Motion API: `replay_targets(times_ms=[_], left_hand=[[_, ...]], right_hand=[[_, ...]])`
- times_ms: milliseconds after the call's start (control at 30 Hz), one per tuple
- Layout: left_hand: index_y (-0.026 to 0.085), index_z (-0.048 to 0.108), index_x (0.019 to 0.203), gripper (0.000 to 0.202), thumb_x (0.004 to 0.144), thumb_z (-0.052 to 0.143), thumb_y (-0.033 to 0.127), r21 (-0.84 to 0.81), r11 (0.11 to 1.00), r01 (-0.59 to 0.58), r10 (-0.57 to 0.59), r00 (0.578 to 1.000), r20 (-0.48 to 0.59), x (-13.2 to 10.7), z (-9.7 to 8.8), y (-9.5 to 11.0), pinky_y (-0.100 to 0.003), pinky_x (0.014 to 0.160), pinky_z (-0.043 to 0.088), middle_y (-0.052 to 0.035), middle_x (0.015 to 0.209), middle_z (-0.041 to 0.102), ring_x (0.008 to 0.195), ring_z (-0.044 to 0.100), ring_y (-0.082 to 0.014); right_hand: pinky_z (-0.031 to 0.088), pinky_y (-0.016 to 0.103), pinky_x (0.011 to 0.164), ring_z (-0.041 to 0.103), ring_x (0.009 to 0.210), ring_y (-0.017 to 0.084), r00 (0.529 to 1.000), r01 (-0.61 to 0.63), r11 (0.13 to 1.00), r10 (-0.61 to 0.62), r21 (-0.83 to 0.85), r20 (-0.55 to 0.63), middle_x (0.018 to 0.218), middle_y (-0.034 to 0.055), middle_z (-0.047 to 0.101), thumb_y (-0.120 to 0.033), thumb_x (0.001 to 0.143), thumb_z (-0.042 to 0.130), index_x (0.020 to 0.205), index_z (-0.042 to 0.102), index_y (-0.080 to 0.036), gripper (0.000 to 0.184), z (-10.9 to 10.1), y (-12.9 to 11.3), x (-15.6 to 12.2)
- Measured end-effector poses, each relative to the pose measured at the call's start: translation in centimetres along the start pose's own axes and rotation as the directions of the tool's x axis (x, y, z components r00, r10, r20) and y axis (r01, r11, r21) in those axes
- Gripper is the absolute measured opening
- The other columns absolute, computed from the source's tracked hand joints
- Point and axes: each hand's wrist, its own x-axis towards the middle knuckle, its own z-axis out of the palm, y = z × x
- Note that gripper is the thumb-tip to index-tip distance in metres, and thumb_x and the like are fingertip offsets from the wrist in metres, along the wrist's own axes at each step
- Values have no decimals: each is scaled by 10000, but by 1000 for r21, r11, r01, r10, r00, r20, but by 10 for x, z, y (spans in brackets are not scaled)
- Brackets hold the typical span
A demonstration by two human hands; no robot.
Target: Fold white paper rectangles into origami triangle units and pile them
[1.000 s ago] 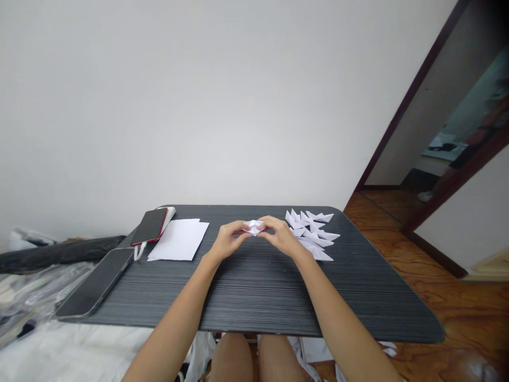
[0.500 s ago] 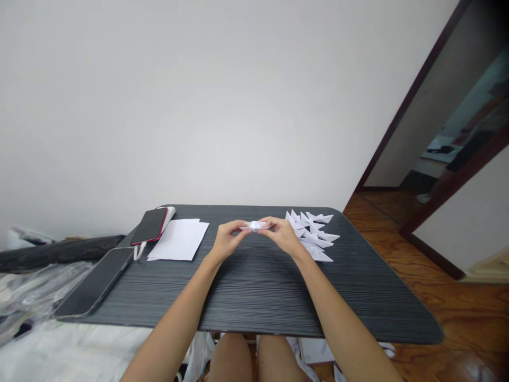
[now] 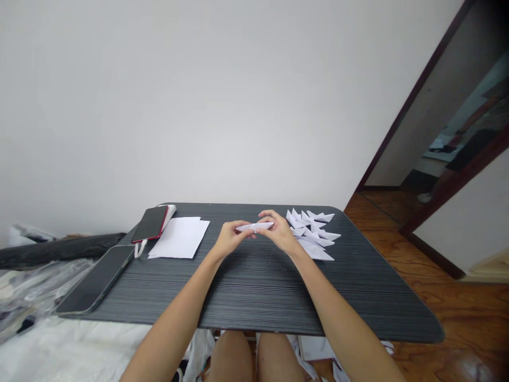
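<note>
At the left of the dark table, your large phone lies flat near the edge, and behind it the red-edged phone rests with a white cable at its near end. Next to it, just beside, are the white sheets, lying flat; these things stay as they are half a second ago. Then comes your left hand, which pinches the left part of the folded paper between the thumb and the fingers, with the wrist turned inward. The paper is above the middle of the table, between your 2 hands, and here is the change: its raised middle peak no longer shows, and it looks now like a long, narrow strip, slightly tilted, the right end higher. I judge that you turn or flatten it, so the handling is not yet finished. Your right hand is more spread now: 1 finger lifts above the paper, apart from it, while the thumb touches its near side; whether other fingers press from behind, I cannot tell. Farther right, the pointed paper pieces lie in a loose group, near this hand.
</note>
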Motion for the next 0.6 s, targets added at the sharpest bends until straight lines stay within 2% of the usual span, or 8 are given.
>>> replay_targets(times_ms=[100, 200, 467, 600], left_hand=[[87, 619, 821, 314, 715, 525, 368, 47, 999, -22, 22, 1000, -1, -1, 0, 3, -228, 603, 428, -60, 659, 639, 624, 566, -139], [89, 619, 801, 304, 721, 517, 363, 101, 995, -28, 28, 1000, -1, -2, 1, 3, -207, 573, 407, -41, 612, 622, 592, 553, -125], [93, 628, 735, 323, 715, 511, 394, 228, 974, 2, -11, 999, 38, -1, 0, -1, -193, 539, 386, -35, 600, 629, 565, 552, -123], [94, 629, 661, 327, 703, 524, 401, 224, 975, 2, -13, 999, 49, -2, 0, -1, -202, 571, 405, -47, 628, 645, 594, 578, -139]], right_hand=[[420, 243, 620, 546, 629, 118, 995, -79, 996, 81, -30, 63, 682, 19, 600, -256, 606, 620, 801, 571, -133, 235, -3, 2, 0], [408, 228, 535, 516, 528, 104, 987, -100, 992, 108, -72, 115, 568, 11, 577, -275, 640, 588, 731, 603, -113, 186, -5, 5, 0], [367, 197, 431, 469, 432, 82, 990, -93, 988, 105, -125, 93, 489, -6, 538, -278, 645, 579, 722, 605, -104, 192, -1, 9, -1], [367, 193, 430, 473, 434, 81, 991, -78, 988, 91, -131, 98, 486, -5, 539, -277, 655, 566, 726, 601, -104, 190, -1, 7, -1]])
